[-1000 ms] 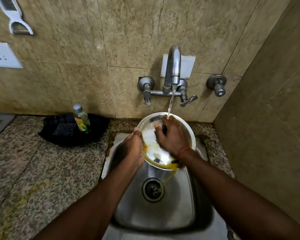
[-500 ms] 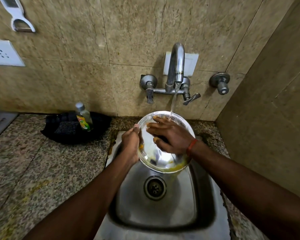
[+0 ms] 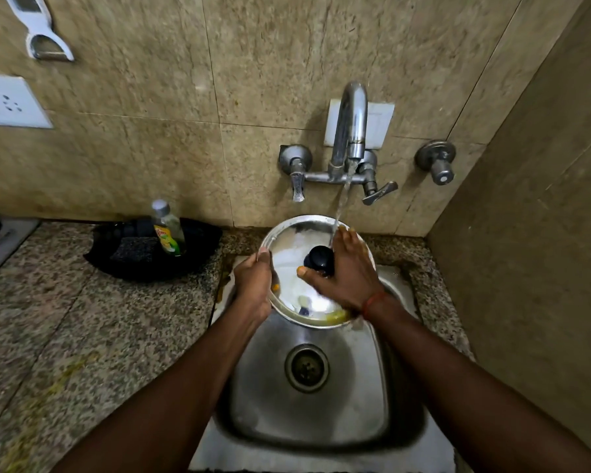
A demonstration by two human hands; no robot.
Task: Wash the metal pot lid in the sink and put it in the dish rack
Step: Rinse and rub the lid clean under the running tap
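Pot lid point(image 3: 287, 244) is held tilted over the steel sink point(image 3: 307, 418), under running water from the tap point(image 3: 350, 124). The left hand point(image 3: 253, 285) grips its left rim. The right hand point(image 3: 347, 271) lies on it with straight fingers, thumb spread below the black knob point(image 3: 319, 259). Yellow residue clings to the lower rim. A speckled granite counter point(image 3: 99, 336), smeared yellowish, surrounds the sink. Beige stone tiles point(image 3: 253, 63) cover the walls. A bottle point(image 3: 167, 230) stands in a black tray point(image 3: 144, 264); its yellow-green label is unreadable.
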